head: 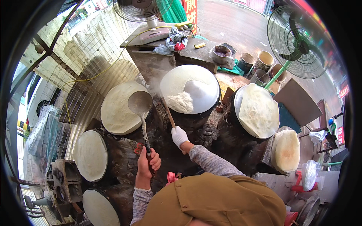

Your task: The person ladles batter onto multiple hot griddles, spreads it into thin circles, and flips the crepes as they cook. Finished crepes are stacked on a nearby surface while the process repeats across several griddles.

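My bare left hand [148, 165] grips the dark handle of a metal ladle [140, 102]. The ladle's bowl overlaps the edge of the left griddle in view, above a round sheet of pale batter [120, 110]. A white glove covers my right hand [179, 138], which holds a thin wooden stick [168, 113]. That stick reaches the left rim of the middle griddle [202, 90]; its far end is hard to make out. On this griddle a band of spread batter [181, 75] curves along the back and left. A thick, wrinkled mound of batter [181, 102] lies at the front left.
A thin flatbread [258, 110] covers most of the right griddle. More round sheets [91, 156] lie at the lower left, and a browned stack [286, 151] at the far right. Two fans [302, 46], several buckets [264, 60] and a wooden table [195, 52] stand behind. Steam rises near the middle griddle.
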A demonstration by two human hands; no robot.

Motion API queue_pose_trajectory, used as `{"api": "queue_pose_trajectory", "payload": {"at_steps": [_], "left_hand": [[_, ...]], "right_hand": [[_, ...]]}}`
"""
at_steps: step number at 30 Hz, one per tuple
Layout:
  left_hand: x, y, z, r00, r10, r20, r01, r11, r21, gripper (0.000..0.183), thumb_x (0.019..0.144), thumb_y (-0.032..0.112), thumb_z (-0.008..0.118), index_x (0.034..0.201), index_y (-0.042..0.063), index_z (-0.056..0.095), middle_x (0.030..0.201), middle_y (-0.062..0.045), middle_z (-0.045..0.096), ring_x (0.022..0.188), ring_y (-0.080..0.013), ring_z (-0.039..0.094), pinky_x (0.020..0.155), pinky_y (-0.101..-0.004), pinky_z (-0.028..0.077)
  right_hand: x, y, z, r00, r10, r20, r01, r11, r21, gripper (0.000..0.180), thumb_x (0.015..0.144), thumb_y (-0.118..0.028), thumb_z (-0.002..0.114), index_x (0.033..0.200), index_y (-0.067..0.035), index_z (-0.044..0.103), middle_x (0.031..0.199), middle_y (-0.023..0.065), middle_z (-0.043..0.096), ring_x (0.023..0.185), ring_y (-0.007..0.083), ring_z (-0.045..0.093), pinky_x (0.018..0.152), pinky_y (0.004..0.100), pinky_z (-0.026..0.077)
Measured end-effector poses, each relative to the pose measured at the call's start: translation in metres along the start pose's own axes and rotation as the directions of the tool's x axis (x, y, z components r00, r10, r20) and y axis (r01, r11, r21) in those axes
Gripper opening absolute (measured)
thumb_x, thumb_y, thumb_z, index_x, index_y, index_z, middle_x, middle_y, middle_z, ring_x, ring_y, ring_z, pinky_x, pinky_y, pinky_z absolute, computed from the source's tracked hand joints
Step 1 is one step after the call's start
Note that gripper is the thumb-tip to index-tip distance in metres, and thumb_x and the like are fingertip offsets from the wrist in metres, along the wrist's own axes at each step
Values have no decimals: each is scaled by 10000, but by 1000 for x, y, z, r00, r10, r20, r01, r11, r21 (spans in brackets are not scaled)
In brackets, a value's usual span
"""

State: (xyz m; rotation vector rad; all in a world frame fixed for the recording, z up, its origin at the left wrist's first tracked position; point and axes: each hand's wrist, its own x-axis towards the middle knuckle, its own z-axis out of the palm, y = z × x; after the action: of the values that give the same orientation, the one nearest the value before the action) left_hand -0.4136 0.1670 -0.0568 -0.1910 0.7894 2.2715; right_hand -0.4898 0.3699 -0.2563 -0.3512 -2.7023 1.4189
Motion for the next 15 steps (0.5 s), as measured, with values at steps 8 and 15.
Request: {"api": "queue_pose_trajectory", "payload": {"at_steps": [8, 15], "left_hand": [[-16, 3, -7, 998, -4, -57, 8, 997, 71, 549, 1094, 569, 294, 823, 110, 428, 554, 17, 340, 417, -121, 341, 398, -277, 324], [-21, -8, -12, 996, -12, -89, 18, 998, 66, 531, 1096, 560, 306, 828, 119, 427, 559, 20, 337, 424, -116, 341, 404, -272, 322]], "right_hand": [[-37, 24, -64, 856, 507, 99, -516, 829, 216, 348, 1030, -343, 471, 916, -56, 632, 784, 178, 661, 795, 389, 657, 702, 494, 510], [-50, 16, -53, 903, 386, 190, -430, 788, 441, 348, 1043, -343, 466, 865, -84, 616, 695, 106, 618, 652, 295, 622, 626, 439, 491]]}}
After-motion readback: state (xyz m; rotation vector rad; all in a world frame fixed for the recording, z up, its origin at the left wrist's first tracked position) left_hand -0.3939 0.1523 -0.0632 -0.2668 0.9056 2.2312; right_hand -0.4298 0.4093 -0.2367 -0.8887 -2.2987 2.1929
